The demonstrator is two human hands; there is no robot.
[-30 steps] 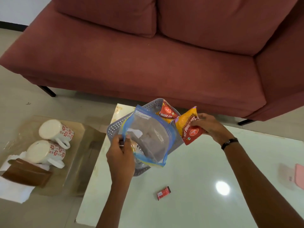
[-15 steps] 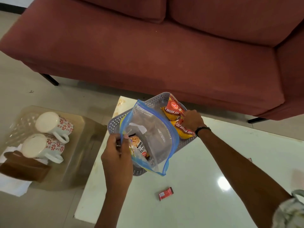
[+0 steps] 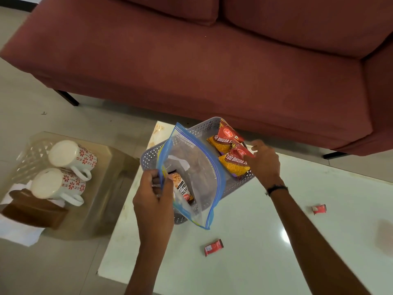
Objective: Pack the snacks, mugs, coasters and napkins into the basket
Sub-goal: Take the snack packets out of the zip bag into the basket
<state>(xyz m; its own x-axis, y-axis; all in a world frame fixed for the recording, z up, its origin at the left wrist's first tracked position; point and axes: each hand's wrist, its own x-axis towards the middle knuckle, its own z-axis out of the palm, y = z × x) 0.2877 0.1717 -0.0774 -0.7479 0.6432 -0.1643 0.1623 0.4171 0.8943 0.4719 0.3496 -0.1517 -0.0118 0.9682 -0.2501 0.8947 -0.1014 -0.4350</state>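
Observation:
A grey perforated basket (image 3: 198, 130) stands on the white table's far left corner. Two yellow-and-red bhujia snack packets (image 3: 225, 139) (image 3: 232, 166) lie in its right half. My right hand (image 3: 264, 163) hovers at the nearer packet's right end with loose fingers and grips nothing. My left hand (image 3: 153, 194) pinches the edge of a clear zip bag (image 3: 198, 177) with a blue seal, held over the basket's left half. A peanut packet (image 3: 183, 188) shows through the bag. Two white mugs (image 3: 72, 155) (image 3: 56, 184) with red flowers, a brown coaster stack (image 3: 32, 209) and white napkins (image 3: 19, 232) sit on a glass side table.
A dark red sofa (image 3: 202, 60) runs along the far side. Two small red sachets (image 3: 213, 247) (image 3: 319, 209) lie on the white table (image 3: 297, 241). The glass side table (image 3: 102, 188) stands left of it, over a tiled floor.
My right hand carried the second bhujia packet down into the basket beside the first and let it go. My left hand kept its hold on the zip bag.

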